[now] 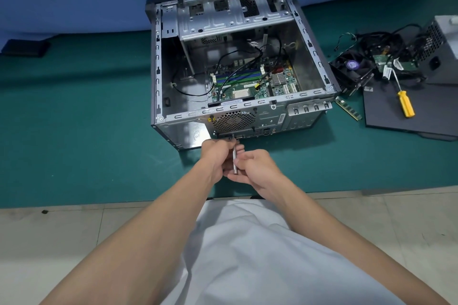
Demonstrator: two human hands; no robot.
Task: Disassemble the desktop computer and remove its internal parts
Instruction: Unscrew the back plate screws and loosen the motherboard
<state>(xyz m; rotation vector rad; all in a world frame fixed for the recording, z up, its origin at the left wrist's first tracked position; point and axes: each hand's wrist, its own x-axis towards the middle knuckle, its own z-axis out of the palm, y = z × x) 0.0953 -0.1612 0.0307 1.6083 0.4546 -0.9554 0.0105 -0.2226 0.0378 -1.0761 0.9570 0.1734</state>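
Green tabletop (74, 131), blue backdrop. Open computer case (158, 69) sits mid-table, motherboard (247, 82) inside. Left hand (214, 156) and right hand (260, 168) both hold a silver tool (235, 160), fingers curled round it, tip at the rear panel under the fan grille. Fan (352, 67), power supply (443, 39) and yellow screwdriver (406, 104) lie right of the case

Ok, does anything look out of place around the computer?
A bare memory stick lies loose on the mat, between the case's near corner and the black panel. Inside, loose black cables drape across the motherboard. Nothing looks spilled or broken.
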